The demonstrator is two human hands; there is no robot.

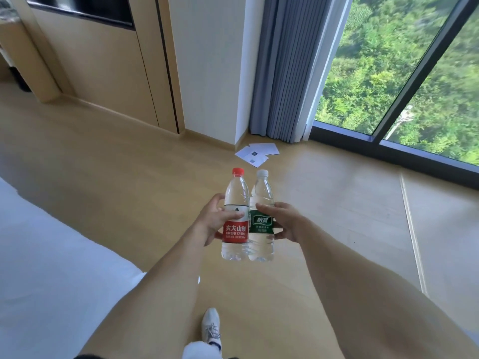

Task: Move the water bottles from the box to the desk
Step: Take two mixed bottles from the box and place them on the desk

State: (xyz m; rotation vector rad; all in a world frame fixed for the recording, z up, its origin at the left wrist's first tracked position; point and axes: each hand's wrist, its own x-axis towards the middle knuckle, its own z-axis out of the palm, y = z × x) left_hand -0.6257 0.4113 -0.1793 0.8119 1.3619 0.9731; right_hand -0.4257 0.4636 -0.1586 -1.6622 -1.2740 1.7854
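Note:
I carry two upright water bottles side by side in front of me, above the wooden floor. My left hand grips the red-capped bottle with the red label around its middle. My right hand grips the white-capped bottle with the green label; the two bottles touch each other. No box is in view. A wooden desk edge shows at the far upper left.
A white bed fills the lower left. Wooden cabinet panels and a white wall column stand ahead. Loose white papers lie on the floor by the grey curtain. A floor-to-ceiling window runs along the right.

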